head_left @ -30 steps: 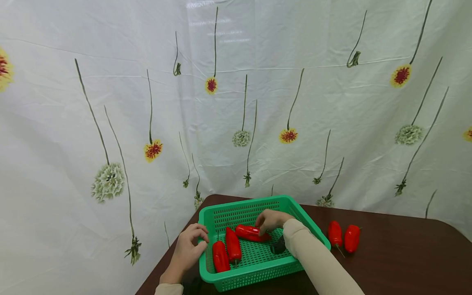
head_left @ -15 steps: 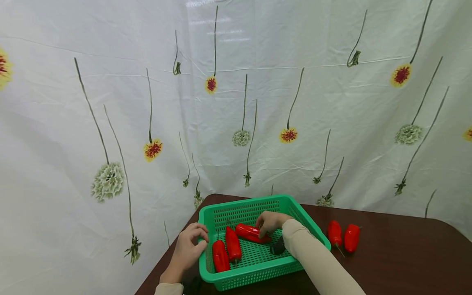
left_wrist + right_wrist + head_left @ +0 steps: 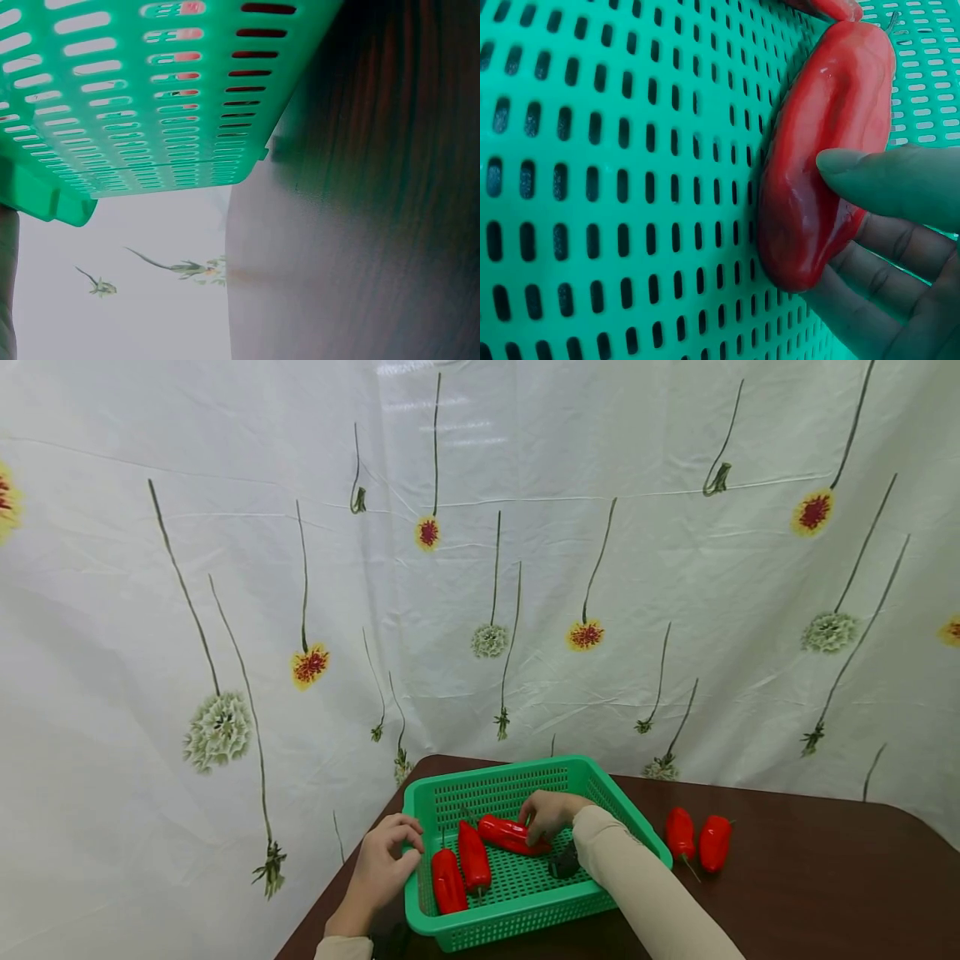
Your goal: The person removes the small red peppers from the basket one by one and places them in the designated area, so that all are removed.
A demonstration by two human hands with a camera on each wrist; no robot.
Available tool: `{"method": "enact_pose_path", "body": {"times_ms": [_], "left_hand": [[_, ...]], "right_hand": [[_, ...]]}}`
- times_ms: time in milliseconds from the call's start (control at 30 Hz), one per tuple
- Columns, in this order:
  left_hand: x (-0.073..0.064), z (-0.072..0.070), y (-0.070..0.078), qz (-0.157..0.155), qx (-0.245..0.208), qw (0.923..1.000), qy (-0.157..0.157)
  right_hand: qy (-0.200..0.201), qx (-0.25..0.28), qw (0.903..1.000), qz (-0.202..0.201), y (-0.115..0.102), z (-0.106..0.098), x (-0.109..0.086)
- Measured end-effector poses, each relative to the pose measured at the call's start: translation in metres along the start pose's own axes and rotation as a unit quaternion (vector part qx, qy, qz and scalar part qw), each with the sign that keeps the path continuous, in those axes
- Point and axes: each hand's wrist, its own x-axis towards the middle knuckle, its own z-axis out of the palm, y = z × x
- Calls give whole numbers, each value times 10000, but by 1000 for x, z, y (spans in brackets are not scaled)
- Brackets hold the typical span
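Observation:
A green plastic basket (image 3: 517,912) with slotted walls stands on the table. My left hand (image 3: 384,864) holds its left rim with bent fingers; the left wrist view shows the basket's outer wall (image 3: 135,97) and just a sliver of the hand. Inside the basket, my right hand (image 3: 553,814) grips a long red pepper (image 3: 501,832) near one end. In the right wrist view the thumb lies on top of this pepper (image 3: 829,142) and the other fingers reach behind and under it. A second red pepper (image 3: 474,857) and a third red pepper (image 3: 448,881) lie to its left.
Two more red peppers, one (image 3: 680,835) nearer the basket and one (image 3: 715,843) farther right, lie on the dark brown table (image 3: 817,877). A white flower-print cloth (image 3: 555,693) hangs behind the table. A black device (image 3: 566,860) sits beneath my right wrist.
Hands, basket and peppers keep practically the same places; only the head view shifts very slightly.

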Motion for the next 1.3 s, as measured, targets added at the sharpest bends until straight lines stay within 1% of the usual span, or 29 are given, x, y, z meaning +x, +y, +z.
{"method": "enact_pose_path", "body": {"times_ms": [233, 533, 767, 1000, 1300], "left_hand": [[0, 0, 0, 53, -30, 10000, 53], [0, 1, 1, 168, -44, 9998, 85], [0, 0, 0, 193, -48, 9998, 68], [0, -1, 1, 309, -76, 9994, 111], [0, -1, 0, 245, -83, 9996, 78]], "right_hand": [[-11, -20, 10000, 26, -2, 1, -2], [-226, 148, 9996, 23, -2, -1, -5], [-266, 147, 9995, -72, -3, -1, -6], [-316, 363, 9988, -94, -3, -4, -5], [-385, 756, 9964, -59, -2, -5, -4]]}}
